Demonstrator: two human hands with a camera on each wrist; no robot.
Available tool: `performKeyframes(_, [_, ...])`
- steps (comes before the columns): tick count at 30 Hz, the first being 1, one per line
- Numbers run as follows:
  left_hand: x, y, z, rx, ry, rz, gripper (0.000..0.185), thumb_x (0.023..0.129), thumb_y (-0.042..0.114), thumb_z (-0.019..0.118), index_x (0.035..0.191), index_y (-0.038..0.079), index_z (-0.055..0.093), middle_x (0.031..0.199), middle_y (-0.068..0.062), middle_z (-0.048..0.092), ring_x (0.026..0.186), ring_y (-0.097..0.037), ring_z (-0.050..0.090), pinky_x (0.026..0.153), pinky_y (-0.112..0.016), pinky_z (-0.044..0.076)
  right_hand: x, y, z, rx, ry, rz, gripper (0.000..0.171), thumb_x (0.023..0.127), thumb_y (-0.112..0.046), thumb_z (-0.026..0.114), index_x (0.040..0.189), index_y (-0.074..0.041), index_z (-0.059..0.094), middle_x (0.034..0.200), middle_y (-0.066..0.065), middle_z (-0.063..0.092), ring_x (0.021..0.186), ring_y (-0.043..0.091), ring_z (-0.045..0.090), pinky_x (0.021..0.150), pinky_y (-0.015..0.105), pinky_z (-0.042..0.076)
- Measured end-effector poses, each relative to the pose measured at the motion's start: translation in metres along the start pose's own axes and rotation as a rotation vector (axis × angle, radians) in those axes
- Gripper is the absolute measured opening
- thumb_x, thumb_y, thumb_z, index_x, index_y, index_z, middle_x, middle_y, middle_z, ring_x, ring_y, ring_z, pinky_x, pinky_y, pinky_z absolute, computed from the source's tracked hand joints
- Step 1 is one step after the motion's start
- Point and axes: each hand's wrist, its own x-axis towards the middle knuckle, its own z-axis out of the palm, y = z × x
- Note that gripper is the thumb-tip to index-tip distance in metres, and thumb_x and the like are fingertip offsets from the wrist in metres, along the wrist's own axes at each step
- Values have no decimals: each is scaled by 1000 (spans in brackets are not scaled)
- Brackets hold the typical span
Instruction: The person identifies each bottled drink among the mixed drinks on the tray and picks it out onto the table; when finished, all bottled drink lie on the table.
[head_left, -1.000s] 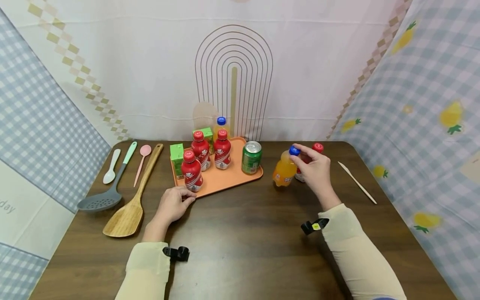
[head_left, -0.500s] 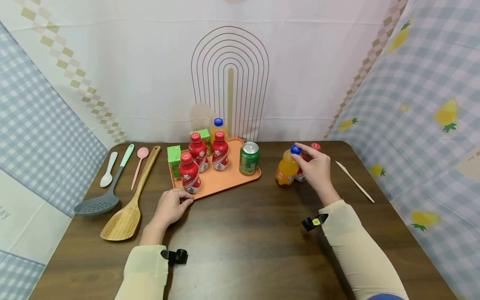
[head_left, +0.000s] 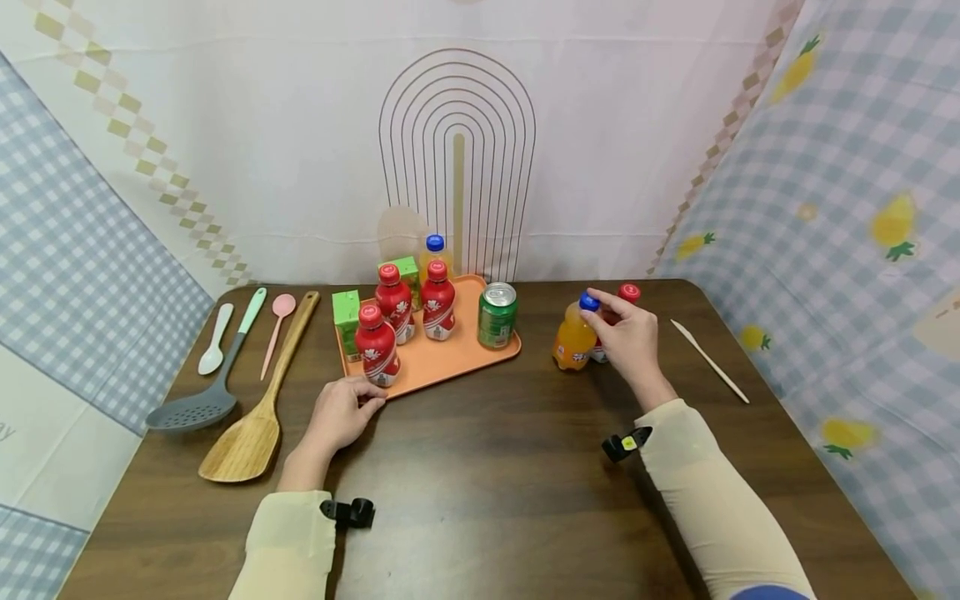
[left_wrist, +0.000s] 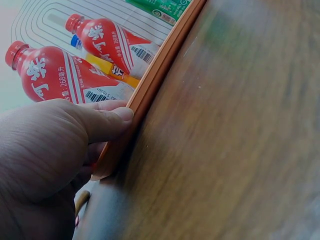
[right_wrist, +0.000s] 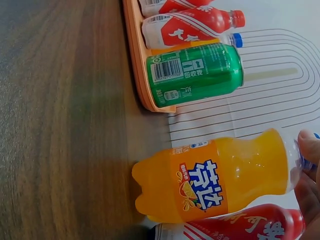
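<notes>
The right hand (head_left: 628, 340) pinches the blue cap of an orange soda bottle (head_left: 573, 343) between thumb and fingers. That bottle stands nearly upright at the table, right of the orange tray (head_left: 457, 357). Partly hidden behind it and the hand is a red-capped drink bottle (head_left: 629, 292). At the tray's front left corner the left hand (head_left: 341, 417) grips the rim, its thumb (left_wrist: 120, 114) lying on the edge in the left wrist view. Several red bottles (head_left: 377, 350), a green can (head_left: 497, 321), green drink cartons (head_left: 347, 317) and another orange soda bottle (head_left: 435, 250) stand on the tray.
On the left lie a white spoon (head_left: 215, 340), a grey slotted turner (head_left: 197, 408), a pink spoon (head_left: 279, 321) and a wooden spatula (head_left: 247, 446). A pale, thin knife (head_left: 708, 360) lies at the right. Patterned cloth (head_left: 600, 150) hangs behind the table.
The orange soda bottle has shifted slightly right and stands more upright, with the right hand still on its cap. The left hand stays at the tray's corner. The head view has shifted a little.
</notes>
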Motion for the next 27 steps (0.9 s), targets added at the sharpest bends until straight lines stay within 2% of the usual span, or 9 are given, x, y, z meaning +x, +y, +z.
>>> performKeyframes(8, [1, 1, -1, 0, -7, -14, 5, 84, 15, 75, 84, 10, 77, 95, -2, 71, 93, -25, 65, 82, -46, 48, -1, 2, 2, -55, 41, -12, 34, 81, -27, 78, 113, -18, 74, 89, 4, 73, 74, 12, 65, 67, 10, 47])
performKeyframes(18, [1, 0, -1, 0, -7, -13, 5, 84, 15, 75, 85, 10, 77, 94, -2, 71, 92, -25, 65, 82, -46, 48, -2, 6, 5, -88, 70, -39, 34, 80, -25, 79, 113, -17, 74, 90, 5, 73, 71, 14, 65, 64, 8, 45])
performKeyframes(27, [1, 2, -1, -2, -10, -12, 6, 84, 15, 75, 85, 9, 77, 95, -2, 71, 93, -25, 65, 83, -46, 48, -2, 5, 2, -92, 53, -43, 35, 80, -25, 79, 113, -16, 73, 93, 6, 73, 72, 14, 66, 65, 8, 45])
